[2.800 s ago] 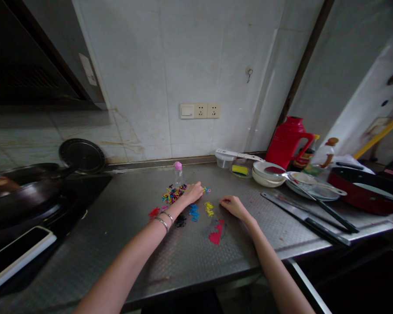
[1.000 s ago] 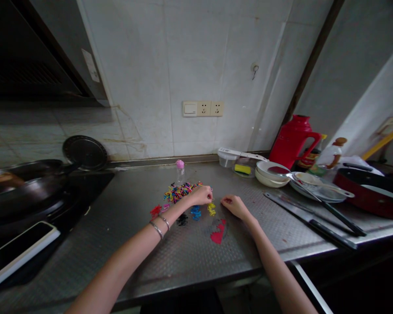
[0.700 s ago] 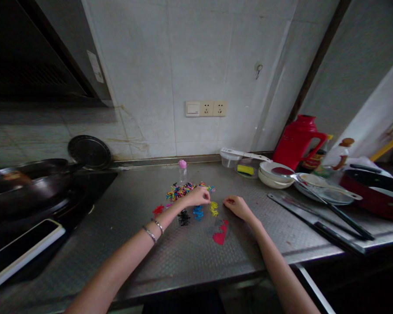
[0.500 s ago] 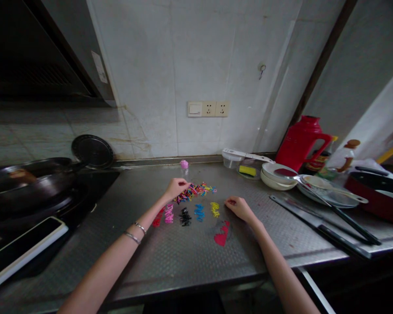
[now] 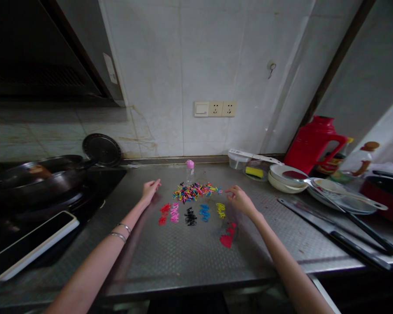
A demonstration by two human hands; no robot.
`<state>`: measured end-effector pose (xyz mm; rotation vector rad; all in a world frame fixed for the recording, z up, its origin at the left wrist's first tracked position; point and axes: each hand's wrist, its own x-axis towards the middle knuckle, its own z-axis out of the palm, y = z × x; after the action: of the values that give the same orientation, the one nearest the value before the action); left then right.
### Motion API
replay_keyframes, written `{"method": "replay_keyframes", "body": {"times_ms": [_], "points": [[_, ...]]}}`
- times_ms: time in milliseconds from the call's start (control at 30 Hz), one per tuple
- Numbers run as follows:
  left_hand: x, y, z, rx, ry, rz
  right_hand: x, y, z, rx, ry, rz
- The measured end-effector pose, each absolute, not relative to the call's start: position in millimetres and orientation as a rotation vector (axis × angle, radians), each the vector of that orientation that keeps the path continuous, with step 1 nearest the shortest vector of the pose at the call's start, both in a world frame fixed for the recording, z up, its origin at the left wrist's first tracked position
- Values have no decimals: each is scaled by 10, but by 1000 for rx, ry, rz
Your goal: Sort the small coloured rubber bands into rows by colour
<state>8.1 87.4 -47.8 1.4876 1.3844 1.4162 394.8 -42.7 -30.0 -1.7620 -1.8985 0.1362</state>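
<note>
A mixed heap of small coloured bands (image 5: 195,191) lies on the steel counter (image 5: 190,257). In front of it sit sorted little piles: red (image 5: 164,213), pink (image 5: 174,212), black (image 5: 190,216), blue (image 5: 204,212) and yellow (image 5: 220,210). A red patch (image 5: 227,238) lies nearer me. My left hand (image 5: 149,190) rests left of the heap, fingers loosely stretched, holding nothing. My right hand (image 5: 239,199) is at the heap's right end, fingers curled in a pinch; what they hold is too small to see. A small bottle with a pink cap (image 5: 190,171) stands behind the heap.
A dark wok (image 5: 36,176) and a round lid (image 5: 101,149) occupy the stove at left, with a white-edged board (image 5: 29,248) in front. At right stand a red jug (image 5: 312,141), stacked bowls (image 5: 286,178), a sponge (image 5: 254,172), long utensils (image 5: 340,226) and a red pan (image 5: 386,198).
My left hand left the yellow pile and the heap, swinging left to rest apart from them. My right hand shifted up to the heap's right end. The view has shifted too.
</note>
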Motion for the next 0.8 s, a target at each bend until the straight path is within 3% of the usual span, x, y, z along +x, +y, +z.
{"method": "replay_keyframes", "body": {"times_ms": [800], "points": [[64, 884, -535, 1729, 1463, 1312, 3991, 68, -429, -1711, -2006, 195]]}}
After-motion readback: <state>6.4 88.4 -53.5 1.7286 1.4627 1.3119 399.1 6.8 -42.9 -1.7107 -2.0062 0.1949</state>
